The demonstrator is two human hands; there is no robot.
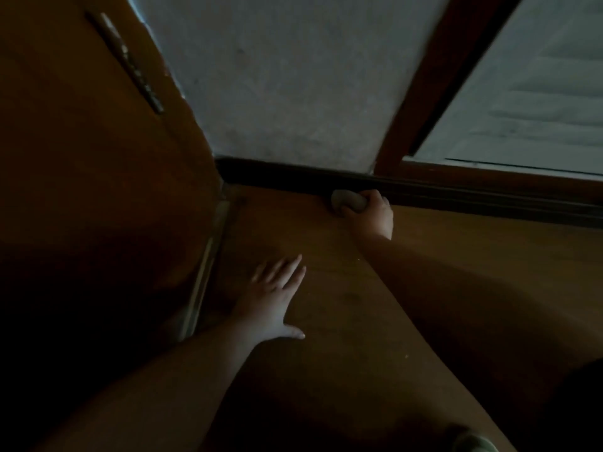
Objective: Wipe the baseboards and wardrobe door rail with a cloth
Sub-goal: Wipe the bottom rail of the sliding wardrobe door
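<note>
1. Head view, dim light, blurred. The right hand [370, 213] reaches forward to the foot of the wall and grips a small pale wadded cloth [346, 201], fingers curled round it.
2. Cloth relative to grip: the wad sticks out of the left side of the fist, towards the corner; the rest is hidden inside the hand. The exposed part lies against the lower edge of the dark baseboard [293, 179], where baseboard meets the wooden floor [342, 321].
3. The knuckles of the right hand touch or nearly touch the baseboard face; cannot tell which from this angle.
4. The left hand [272, 303] is released: fingers straight and spread, thumb out to the right, palm flat on the floor. It holds nothing. It sits well apart from the cloth, nearer the camera and nearer the wardrobe.
5. The wardrobe door [98, 190], brown wood, fills the left side. A long slim metal handle [129, 62] runs along its upper part.
6. The door rail [205, 275], a pale metal strip, runs along the floor at the foot of the wardrobe, just left of the left hand; neither hand touches it.
7. Above the baseboard: grey-white wall [277, 86]. To the right, a brown door frame [434, 76].
8. Writing, brands, labels: none legible anywhere in view.
</note>
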